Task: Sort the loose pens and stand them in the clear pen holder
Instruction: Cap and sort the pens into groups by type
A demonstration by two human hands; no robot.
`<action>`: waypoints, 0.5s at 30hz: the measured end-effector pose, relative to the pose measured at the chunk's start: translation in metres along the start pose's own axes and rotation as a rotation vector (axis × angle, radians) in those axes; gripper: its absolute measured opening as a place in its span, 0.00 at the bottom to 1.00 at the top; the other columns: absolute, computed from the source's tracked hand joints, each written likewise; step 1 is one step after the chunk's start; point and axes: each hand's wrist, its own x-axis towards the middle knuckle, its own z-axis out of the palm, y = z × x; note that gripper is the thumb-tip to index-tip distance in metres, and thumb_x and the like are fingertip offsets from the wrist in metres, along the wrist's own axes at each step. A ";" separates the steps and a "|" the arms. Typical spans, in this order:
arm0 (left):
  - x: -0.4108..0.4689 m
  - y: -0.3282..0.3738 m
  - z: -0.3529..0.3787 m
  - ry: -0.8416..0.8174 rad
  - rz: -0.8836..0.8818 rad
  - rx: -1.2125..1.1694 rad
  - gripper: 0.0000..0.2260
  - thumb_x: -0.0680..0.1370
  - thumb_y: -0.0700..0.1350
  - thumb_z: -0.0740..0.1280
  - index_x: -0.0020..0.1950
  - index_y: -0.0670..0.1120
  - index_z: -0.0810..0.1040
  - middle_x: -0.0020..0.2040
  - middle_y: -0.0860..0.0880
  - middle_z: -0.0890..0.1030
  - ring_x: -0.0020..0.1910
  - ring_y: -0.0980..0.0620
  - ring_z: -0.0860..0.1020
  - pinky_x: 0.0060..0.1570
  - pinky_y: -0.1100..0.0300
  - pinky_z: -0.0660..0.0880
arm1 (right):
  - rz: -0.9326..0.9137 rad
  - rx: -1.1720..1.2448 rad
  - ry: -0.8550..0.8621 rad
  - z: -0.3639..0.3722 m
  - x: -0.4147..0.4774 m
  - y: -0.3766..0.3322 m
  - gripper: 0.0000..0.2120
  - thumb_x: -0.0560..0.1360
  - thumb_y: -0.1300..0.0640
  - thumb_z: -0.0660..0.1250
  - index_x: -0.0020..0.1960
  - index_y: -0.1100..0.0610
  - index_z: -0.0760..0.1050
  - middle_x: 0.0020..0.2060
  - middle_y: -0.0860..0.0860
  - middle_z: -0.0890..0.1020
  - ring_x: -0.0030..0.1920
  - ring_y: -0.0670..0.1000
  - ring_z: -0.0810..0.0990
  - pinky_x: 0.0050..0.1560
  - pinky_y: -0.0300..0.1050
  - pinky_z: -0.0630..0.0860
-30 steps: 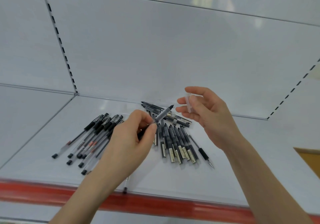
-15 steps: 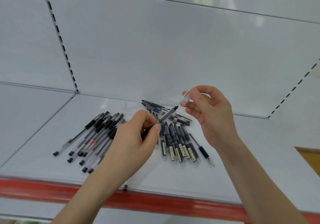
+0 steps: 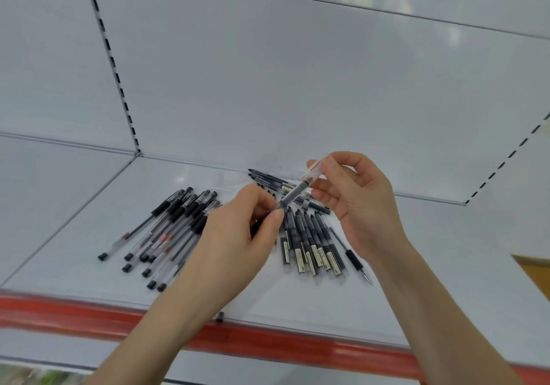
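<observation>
**Cap meets pen above the shelf**

My left hand [image 3: 238, 236] pinches a dark grey, slim plastic pen [image 3: 293, 195] between thumb and curled fingers. The grip is low on the barrel, and the pen slants up toward 1 o'clock. My right hand [image 3: 357, 203] pinches a short clear plastic cap [image 3: 315, 172] between thumb and forefinger, with the other fingers loosely bent below. The cap's mouth sits at the pen's tip (whether it is pushed fully home I cannot tell). I hold both in the air above the white flat shelf [image 3: 416, 250].

The other pens lie flat on that shelf. At 9 o'clock from my left hand is a loose heap of clear-barrelled pens with black grips [image 3: 172, 230], all slanting much the same way, some with red print. Under my hands, toward 5 o'clock, is a tight row of dark grey pens with pale labels [image 3: 312, 245], lying side by side and touching. Just beside that row, on its 3 o'clock side, lies a thin uncapped pen with a black grip [image 3: 353, 259], its point toward me. A few more dark pens [image 3: 272, 180] lie crosswise at 12 o'clock, near the white back panel [image 3: 297, 87]. A red strip [image 3: 268, 343] runs along the shelf's front edge at 6 o'clock.
</observation>
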 end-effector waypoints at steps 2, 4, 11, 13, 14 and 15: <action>0.000 0.000 0.000 0.005 -0.001 0.001 0.04 0.75 0.42 0.65 0.41 0.50 0.73 0.32 0.51 0.78 0.37 0.54 0.76 0.37 0.65 0.71 | -0.037 -0.030 -0.003 0.001 -0.001 0.001 0.03 0.72 0.60 0.67 0.44 0.55 0.74 0.38 0.51 0.85 0.37 0.49 0.82 0.39 0.38 0.78; 0.000 0.001 0.000 0.013 0.002 0.006 0.04 0.75 0.42 0.66 0.41 0.49 0.73 0.33 0.52 0.78 0.37 0.57 0.76 0.36 0.69 0.70 | -0.063 -0.068 -0.005 0.002 -0.003 0.003 0.04 0.73 0.62 0.67 0.46 0.55 0.74 0.38 0.51 0.85 0.37 0.48 0.83 0.40 0.39 0.79; -0.002 -0.007 0.002 0.047 0.015 0.020 0.05 0.75 0.40 0.66 0.40 0.48 0.73 0.31 0.48 0.78 0.36 0.50 0.74 0.35 0.61 0.69 | -0.090 -0.123 0.006 0.007 -0.008 0.016 0.04 0.74 0.64 0.66 0.45 0.56 0.77 0.33 0.49 0.84 0.37 0.46 0.83 0.39 0.36 0.78; -0.005 -0.014 0.004 0.060 -0.003 0.024 0.05 0.75 0.40 0.66 0.40 0.47 0.73 0.31 0.47 0.78 0.35 0.49 0.74 0.34 0.59 0.70 | -0.079 -0.149 0.010 0.009 -0.008 0.024 0.04 0.74 0.63 0.66 0.44 0.56 0.77 0.33 0.48 0.84 0.37 0.45 0.83 0.38 0.36 0.78; -0.007 -0.018 0.004 0.064 -0.018 0.032 0.05 0.75 0.40 0.66 0.40 0.47 0.73 0.32 0.47 0.79 0.36 0.49 0.75 0.34 0.58 0.70 | -0.063 -0.167 0.003 0.009 -0.008 0.028 0.04 0.74 0.63 0.66 0.44 0.56 0.77 0.33 0.48 0.84 0.36 0.45 0.83 0.38 0.35 0.77; -0.008 -0.022 0.005 0.073 -0.038 0.046 0.05 0.75 0.40 0.66 0.40 0.47 0.73 0.32 0.48 0.79 0.37 0.50 0.75 0.34 0.59 0.71 | -0.042 -0.190 -0.017 0.009 -0.007 0.032 0.04 0.75 0.63 0.66 0.44 0.56 0.77 0.33 0.48 0.84 0.36 0.45 0.83 0.38 0.36 0.77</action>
